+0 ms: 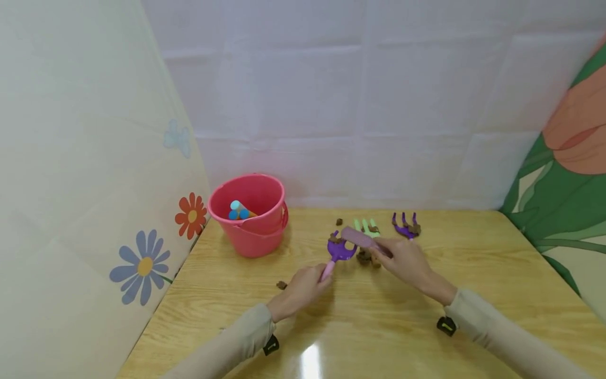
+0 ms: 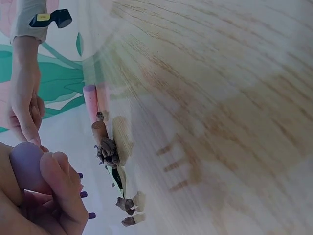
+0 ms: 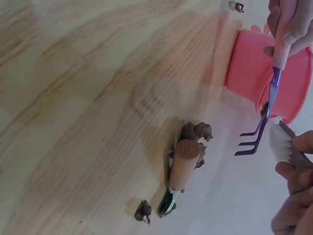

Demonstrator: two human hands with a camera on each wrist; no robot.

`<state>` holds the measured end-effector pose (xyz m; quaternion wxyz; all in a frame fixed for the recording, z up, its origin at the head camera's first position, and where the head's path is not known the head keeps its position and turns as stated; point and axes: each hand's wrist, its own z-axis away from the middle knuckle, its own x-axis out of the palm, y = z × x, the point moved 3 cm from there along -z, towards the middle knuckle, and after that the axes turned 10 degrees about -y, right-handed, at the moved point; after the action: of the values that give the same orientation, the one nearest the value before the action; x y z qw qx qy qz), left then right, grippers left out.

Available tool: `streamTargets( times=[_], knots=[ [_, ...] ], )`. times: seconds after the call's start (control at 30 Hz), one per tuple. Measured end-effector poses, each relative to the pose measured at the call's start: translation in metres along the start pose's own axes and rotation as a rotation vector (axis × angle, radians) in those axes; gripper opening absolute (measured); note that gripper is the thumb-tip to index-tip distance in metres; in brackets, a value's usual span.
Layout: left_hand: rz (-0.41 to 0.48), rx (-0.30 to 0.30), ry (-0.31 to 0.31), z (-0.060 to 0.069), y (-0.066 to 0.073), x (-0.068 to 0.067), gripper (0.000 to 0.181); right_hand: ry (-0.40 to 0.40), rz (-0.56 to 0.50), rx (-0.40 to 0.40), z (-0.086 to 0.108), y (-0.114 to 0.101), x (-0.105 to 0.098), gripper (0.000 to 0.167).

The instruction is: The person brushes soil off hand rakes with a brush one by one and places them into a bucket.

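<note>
My left hand [image 1: 303, 288] grips the pink handle of a small purple hand rake [image 1: 339, 251], held above the table with its tines pointing away. Brown clumps cling to its head. A mauve-backed brush [image 1: 358, 238] with white bristles [image 3: 279, 143] is held in my right hand [image 1: 409, 263]. In the right wrist view the bristles are close beside the rake's head; whether they touch it I cannot tell. Just beyond lies a green hand rake [image 1: 365, 227] with a wooden handle [image 3: 185, 164], brown clumps [image 1: 363, 257] around it. Another purple rake [image 1: 404, 229] lies behind my right hand, its handle partly hidden.
A pink bucket [image 1: 253, 243] stands at the back left, with several blue-ended handles [image 1: 239, 212] inside. Loose brown bits [image 1: 281, 285] lie on the wooden table [image 1: 369, 331]. A white sheet [image 1: 322, 105] hangs behind, and printed panels flank both sides.
</note>
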<state>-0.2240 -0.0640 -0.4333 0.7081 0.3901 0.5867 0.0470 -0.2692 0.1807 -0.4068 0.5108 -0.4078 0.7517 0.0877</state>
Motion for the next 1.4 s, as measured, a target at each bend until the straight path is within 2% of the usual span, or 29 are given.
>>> streamTargets(
  times=[0.17, 0.33, 0.53, 0.7, 0.83, 0.93, 1.03, 1.17, 1.23, 1.4],
  knots=[
    [0.011, -0.013, -0.007, 0.0, 0.001, 0.002, 0.014, -0.032, -0.026, -0.006, -0.001, -0.008, 0.001, 0.014],
    [0.024, -0.017, -0.008, 0.001, 0.0, 0.003, 0.013, -0.052, -0.041, -0.024, -0.004, -0.017, 0.002, 0.011],
    [0.007, -0.021, -0.01, 0.003, 0.001, 0.004, 0.014, -0.103, -0.032, -0.058, -0.006, -0.024, 0.009, 0.014],
    [0.005, -0.005, -0.021, 0.003, 0.001, 0.009, 0.019, -0.083, 0.001, -0.004, -0.007, -0.012, 0.012, 0.017],
    [0.026, -0.012, -0.025, 0.003, 0.001, 0.011, 0.019, -0.061, 0.076, 0.04, -0.01, -0.002, 0.01, 0.021],
    [0.028, -0.014, -0.025, 0.004, 0.001, 0.01, 0.017, -0.009, 0.096, 0.07, -0.012, 0.001, 0.005, 0.021],
    [0.026, -0.017, -0.024, 0.005, 0.001, 0.008, 0.016, 0.0, 0.027, 0.037, -0.011, -0.002, 0.002, 0.023],
    [0.027, -0.025, -0.025, 0.005, 0.0, 0.007, 0.017, -0.109, -0.064, -0.046, -0.009, -0.01, 0.007, 0.022],
    [0.025, -0.016, -0.03, 0.004, 0.0, 0.007, 0.018, -0.124, -0.033, -0.024, -0.01, -0.007, 0.009, 0.021],
    [0.012, -0.002, -0.047, 0.003, 0.0, 0.008, 0.018, -0.045, 0.113, 0.092, -0.01, 0.004, 0.01, 0.016]
  ],
)
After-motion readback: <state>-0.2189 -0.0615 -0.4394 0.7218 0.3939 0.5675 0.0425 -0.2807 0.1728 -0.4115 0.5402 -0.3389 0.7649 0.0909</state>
